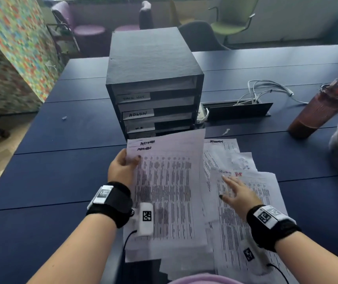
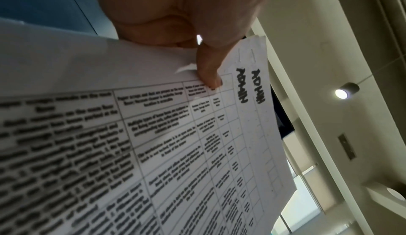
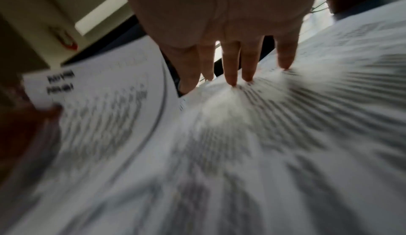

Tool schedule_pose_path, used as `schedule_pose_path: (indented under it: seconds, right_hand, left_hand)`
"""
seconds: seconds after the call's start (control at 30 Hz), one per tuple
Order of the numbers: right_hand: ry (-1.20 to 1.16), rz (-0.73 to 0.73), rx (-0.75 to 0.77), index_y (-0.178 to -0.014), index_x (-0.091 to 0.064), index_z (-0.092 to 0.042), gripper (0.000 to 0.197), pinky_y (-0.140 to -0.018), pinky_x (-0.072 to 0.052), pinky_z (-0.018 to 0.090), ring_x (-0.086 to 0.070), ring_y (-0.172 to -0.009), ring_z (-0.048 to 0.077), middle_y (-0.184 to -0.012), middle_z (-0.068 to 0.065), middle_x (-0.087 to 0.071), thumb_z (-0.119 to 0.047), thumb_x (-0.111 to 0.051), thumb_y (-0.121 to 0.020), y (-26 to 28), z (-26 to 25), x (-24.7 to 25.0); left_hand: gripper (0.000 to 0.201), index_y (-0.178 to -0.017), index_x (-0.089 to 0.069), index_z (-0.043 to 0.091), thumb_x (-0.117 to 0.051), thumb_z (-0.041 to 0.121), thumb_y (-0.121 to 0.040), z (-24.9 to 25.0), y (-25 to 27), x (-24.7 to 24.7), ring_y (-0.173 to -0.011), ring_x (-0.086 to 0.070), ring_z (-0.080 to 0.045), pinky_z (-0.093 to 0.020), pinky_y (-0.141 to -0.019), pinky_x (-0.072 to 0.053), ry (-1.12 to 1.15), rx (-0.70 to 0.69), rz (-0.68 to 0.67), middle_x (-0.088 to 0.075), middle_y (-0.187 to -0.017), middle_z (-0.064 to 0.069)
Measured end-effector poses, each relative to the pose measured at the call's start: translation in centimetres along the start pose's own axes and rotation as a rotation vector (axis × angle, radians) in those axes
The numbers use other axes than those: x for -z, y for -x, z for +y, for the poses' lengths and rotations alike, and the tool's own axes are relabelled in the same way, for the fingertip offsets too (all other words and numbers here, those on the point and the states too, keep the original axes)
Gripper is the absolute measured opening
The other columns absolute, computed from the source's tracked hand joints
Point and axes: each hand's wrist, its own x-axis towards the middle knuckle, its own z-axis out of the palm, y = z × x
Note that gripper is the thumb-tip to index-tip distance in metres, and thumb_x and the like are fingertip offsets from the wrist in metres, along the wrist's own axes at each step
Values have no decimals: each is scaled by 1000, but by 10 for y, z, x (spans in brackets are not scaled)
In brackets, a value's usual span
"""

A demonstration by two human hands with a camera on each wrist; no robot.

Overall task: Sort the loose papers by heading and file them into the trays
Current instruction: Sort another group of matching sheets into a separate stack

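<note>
- Nearest the head camera, two bare forearms with black wrist straps reach forward over a dark blue table (image 1: 61, 181) strewn with printed sheets.
- Largest object: a black tray unit (image 1: 153, 78) stands upright on the table just beyond the papers. It has several stacked slots with handwritten labels; one reads ADMIN (image 1: 137, 114), while the others are too blurred to read.
- Loose papers (image 1: 243, 212) lie overlapping on the table to the right, covered in dense table print. One carries a heading partly in red that cannot be made out.
- Held sheets (image 1: 164, 181): a small stack, at least two, each headed ADMIN in black marker, is lifted off the table on the left, top edge close to the tray unit.
- Left hand (image 1: 121, 171) grips that stack at its upper left edge, thumb (image 2: 208, 71) pressed on top and fingers hidden beneath.
- Right hand (image 1: 239, 193) lies flat on the loose papers, fingers (image 3: 230, 65) straight and spread, grasping nothing.
- Handling, as a judgement: the paper is light, thin and floppy. It bows when held by one edge and sheets slide over each other, so a pinch near an edge, with the free side supported, seems best for feeding a slot.
- Also on the table: a dark red tumbler (image 1: 319, 111) with a straw, white cables (image 1: 266, 89) and an open cable hatch (image 1: 237, 109).
- Room: purple and green chairs (image 1: 233, 17) near a window, and a multicoloured panel (image 1: 16, 42) at left.
</note>
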Motion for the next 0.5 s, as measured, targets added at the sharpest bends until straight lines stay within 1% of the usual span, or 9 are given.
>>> schedule_pose_path:
  seconds: [0.07,0.1,0.23,0.3,0.33,0.4,0.43,0.47,0.5]
  right_hand:
    - [103,-46,-5,-148,-17,-35,73,-118,-11,49,-14,-145,14,-158,-10,-10,-40,-59,-88,-2,8,-1]
    - [110,-49,-11,-148,-16,-35,75,-118,-7,49,-10,-145,14,-158,-9,-7,-39,-60,-87,-2,10,1]
    - [136,-47,-62,-147,-19,-37,76,-117,-6,53,-16,-144,14,-157,-14,-7,-33,-64,-86,-8,22,15]
    - [167,-59,-98,-146,-21,-40,76,-115,-15,55,-26,-141,14,-156,-19,-8,-29,-65,-85,-12,28,24]
    - [164,-56,-101,-145,-23,-40,75,-114,-21,55,-32,-139,14,-156,-19,-11,-27,-65,-85,-15,30,27]
    - [115,2,-47,-143,-33,-35,59,-112,-29,47,-38,-135,16,-154,-14,-25,-31,-58,-90,-16,27,33]
    - [5,45,-14,-141,-39,-32,51,-112,-30,42,-41,-133,16,-150,-10,-35,-39,-52,-93,-14,20,36]
    - [-162,76,29,-138,-45,-30,51,-111,-31,38,-45,-130,16,-143,-7,-46,-52,-46,-92,-10,10,39]
    - [-352,87,49,-133,-50,-30,64,-110,-33,37,-50,-125,16,-134,-5,-55,-69,-41,-84,-6,-4,40]
  left_hand:
    - [21,-103,-66,16,-61,1,-88,6,-9,8,-82,-67,-11,-28,-81,-55,0,3,0,-71,-94,3]
    - [22,-100,-67,19,-61,1,-88,8,-13,12,-85,-66,-16,-34,-86,-53,3,4,-9,-71,-95,1]
    - [28,-95,-69,27,-61,1,-87,19,-20,20,-85,-67,-16,-35,-84,-51,14,-22,-55,-74,-91,7]
    - [29,-97,-68,25,-60,-1,-87,25,-20,19,-87,-67,-15,-33,-83,-53,47,-39,-76,-74,-92,7]
    - [28,-98,-67,23,-58,-2,-88,27,-20,17,-86,-68,-13,-30,-81,-54,59,-44,-92,-74,-91,8]
    - [27,-101,-65,20,-56,-3,-89,31,-18,12,-84,-69,-9,-27,-79,-56,73,-41,-133,-74,-89,9]
    - [27,-101,-64,20,-56,-3,-88,32,-17,9,-84,-69,-10,-27,-81,-56,76,-30,-149,-74,-90,8]
    - [27,-101,-64,19,-56,-3,-88,31,-16,6,-85,-68,-11,-29,-83,-55,78,-18,-163,-74,-90,7]
    - [27,-101,-65,19,-57,-3,-88,30,-14,3,-87,-68,-13,-31,-86,-54,78,-4,-173,-74,-91,7]
